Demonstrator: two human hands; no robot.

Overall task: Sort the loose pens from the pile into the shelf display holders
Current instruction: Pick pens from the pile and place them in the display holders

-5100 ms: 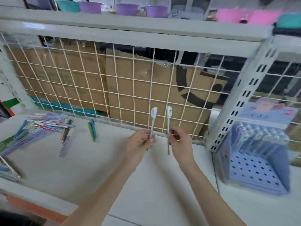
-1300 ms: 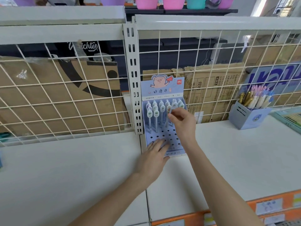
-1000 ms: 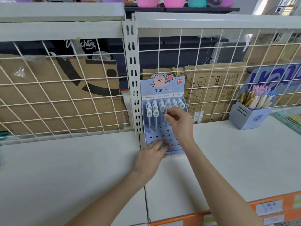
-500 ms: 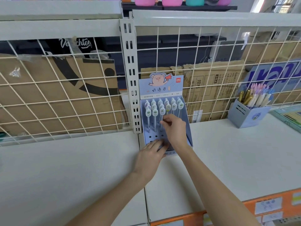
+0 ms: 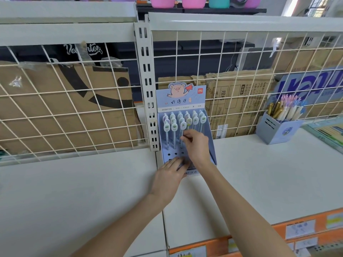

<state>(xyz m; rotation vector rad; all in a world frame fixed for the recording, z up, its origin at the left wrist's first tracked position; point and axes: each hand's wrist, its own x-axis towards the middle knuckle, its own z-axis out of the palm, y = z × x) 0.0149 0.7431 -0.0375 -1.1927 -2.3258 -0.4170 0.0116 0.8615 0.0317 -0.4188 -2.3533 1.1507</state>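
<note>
On the near shelf: two bare forearms reach forward over the white shelf; orange price strips run along its front edge.
Left hand: the left hand lies flat, fingers straight and slightly spread, pressing on the front lip of the blue display holder and steadying it.
Right hand: the right hand is over the holder's punched tray, thumb and forefinger pinched together on the barrel of a pen with a white oval cap.
Task thing: that pen stands upright in the third row of the holder; its tip is hidden behind the fingers, so I cannot tell whether it is fully seated in a hole.
Holder: other capped pens fill the back rows; the holes nearer the front are bare.
Step in hand: judged as slotting one pen into the holder, early in filling it.
Next move: likely needs a straight push down until the pen stands alone, then letting go without knocking its neighbours.
Farther right: a grey pen box stands well apart by the wire grid.
Pile: not in view.
</note>
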